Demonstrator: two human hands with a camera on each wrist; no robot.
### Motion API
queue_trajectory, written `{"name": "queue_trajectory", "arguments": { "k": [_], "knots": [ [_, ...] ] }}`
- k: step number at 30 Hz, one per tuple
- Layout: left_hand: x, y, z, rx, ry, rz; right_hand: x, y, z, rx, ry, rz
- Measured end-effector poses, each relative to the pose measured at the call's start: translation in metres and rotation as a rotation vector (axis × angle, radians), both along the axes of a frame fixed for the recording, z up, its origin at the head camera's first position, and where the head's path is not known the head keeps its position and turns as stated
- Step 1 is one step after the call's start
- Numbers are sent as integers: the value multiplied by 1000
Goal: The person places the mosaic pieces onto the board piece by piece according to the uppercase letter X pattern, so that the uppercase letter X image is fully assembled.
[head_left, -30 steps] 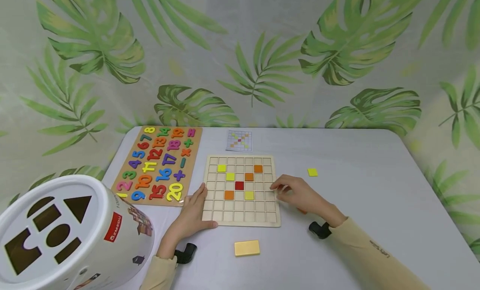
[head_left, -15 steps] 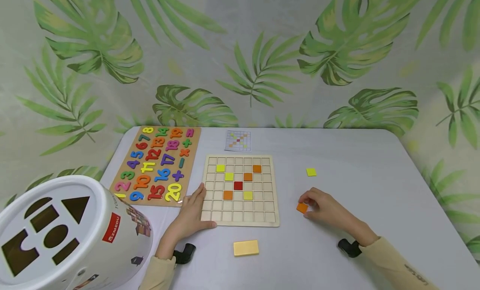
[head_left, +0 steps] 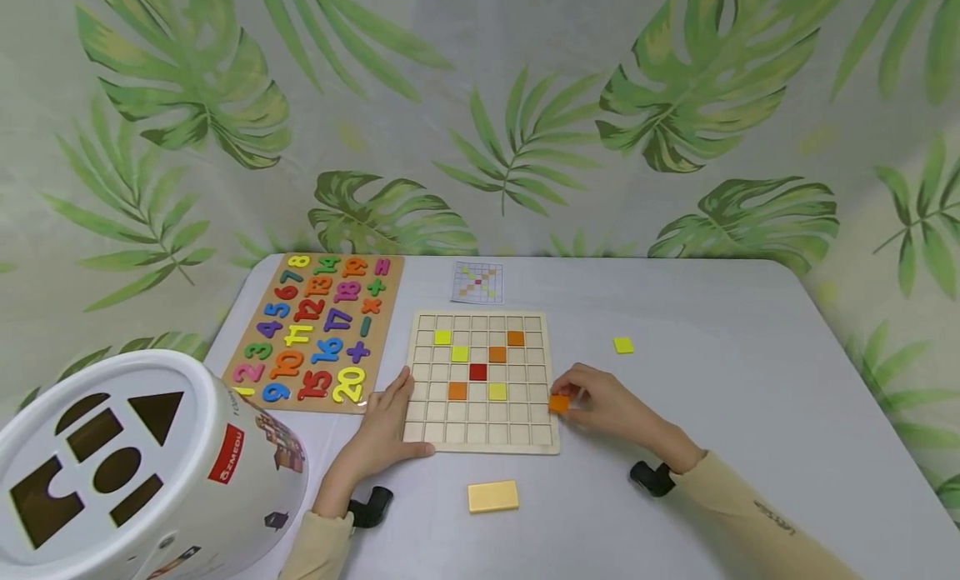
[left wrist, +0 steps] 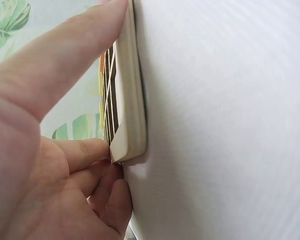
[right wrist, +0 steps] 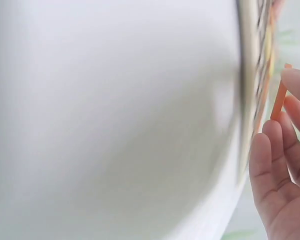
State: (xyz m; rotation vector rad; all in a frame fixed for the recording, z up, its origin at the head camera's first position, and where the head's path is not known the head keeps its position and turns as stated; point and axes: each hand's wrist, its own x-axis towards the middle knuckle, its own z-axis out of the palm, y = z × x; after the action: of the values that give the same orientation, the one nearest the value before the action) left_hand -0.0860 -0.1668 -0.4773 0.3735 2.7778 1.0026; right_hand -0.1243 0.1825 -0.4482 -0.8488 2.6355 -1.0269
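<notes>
The wooden grid board (head_left: 477, 434) lies flat on the table with several yellow and orange tiles and one red tile (head_left: 477, 372) in its squares. My left hand (head_left: 384, 432) rests at its near left corner, thumb along the front edge and fingers against the left side. Between thumb and fingers, my right hand (head_left: 611, 407) pinches an orange tile (head_left: 559, 403) at the board's right edge. In the right wrist view that orange tile (right wrist: 279, 102) shows edge-on, raised beside the board.
A yellow tile (head_left: 623, 345) lies right of the board, and a pale yellow block (head_left: 492, 497) in front of it. Behind is a small pattern card (head_left: 477, 282). A number puzzle board (head_left: 378, 330) and a large white bucket (head_left: 255, 488) stand to the left.
My right hand went from the board's right edge out to the right, took up the orange tile from the table and came back left to the board with it. The left hand stayed put.
</notes>
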Motion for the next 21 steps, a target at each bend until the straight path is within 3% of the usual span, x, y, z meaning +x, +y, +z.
{"name": "queue_trajectory", "arguments": {
  "k": [6, 15, 21],
  "knots": [
    [-1, -1, -1, -5, -2, -4, -8, -50, 6, -31, -36, 94],
    [-1, -2, -1, -13, -16, -1, -19, -119, 5, 10, -27, 233],
    [-1, -3, -2, -24, -9, -16, -22, -150, 2, 68, -23, 258]
  ]
}}
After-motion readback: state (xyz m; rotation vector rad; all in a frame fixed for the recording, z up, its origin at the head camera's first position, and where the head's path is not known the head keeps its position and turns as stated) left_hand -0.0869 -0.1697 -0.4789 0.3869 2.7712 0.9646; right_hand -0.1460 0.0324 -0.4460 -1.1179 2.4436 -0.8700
